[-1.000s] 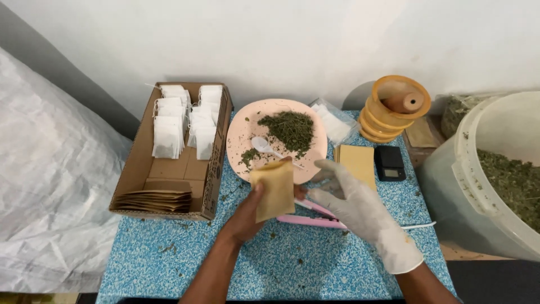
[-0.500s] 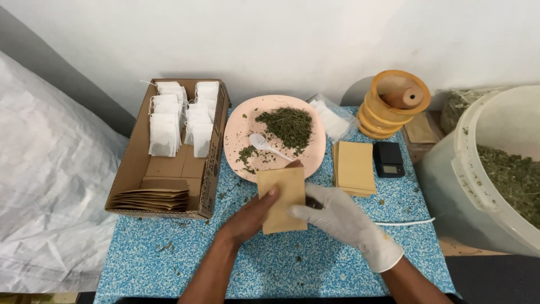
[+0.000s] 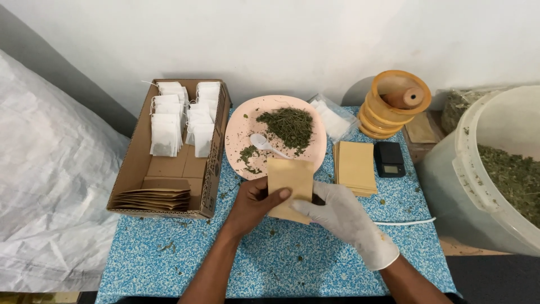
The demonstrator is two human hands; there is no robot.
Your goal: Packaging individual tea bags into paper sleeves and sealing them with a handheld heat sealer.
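My bare left hand [image 3: 253,204] and my right hand [image 3: 337,214], which wears a white glove, both grip a small brown paper pouch [image 3: 289,179] just in front of a pink plate [image 3: 239,126]. The pouch stands upright between the fingers, its top edge over the plate's near rim. On the plate lie a heap of dried green leaves [image 3: 291,125] and a white plastic spoon [image 3: 264,143]. A stack of the same brown pouches [image 3: 355,166] lies to the right of the plate.
A cardboard box [image 3: 138,163] at left holds white filter bags [image 3: 177,115] and a pile of brown pouches [image 3: 152,198]. A small black scale [image 3: 389,159], a stack of orange rings [image 3: 394,104] and a big white bucket of dried leaves [image 3: 500,169] stand at right. A white sack [image 3: 50,186] lies far left.
My right hand, open beside the pouch a second ago, has closed on it. Both hands have drawn the pouch slightly toward me, in front of the plate.
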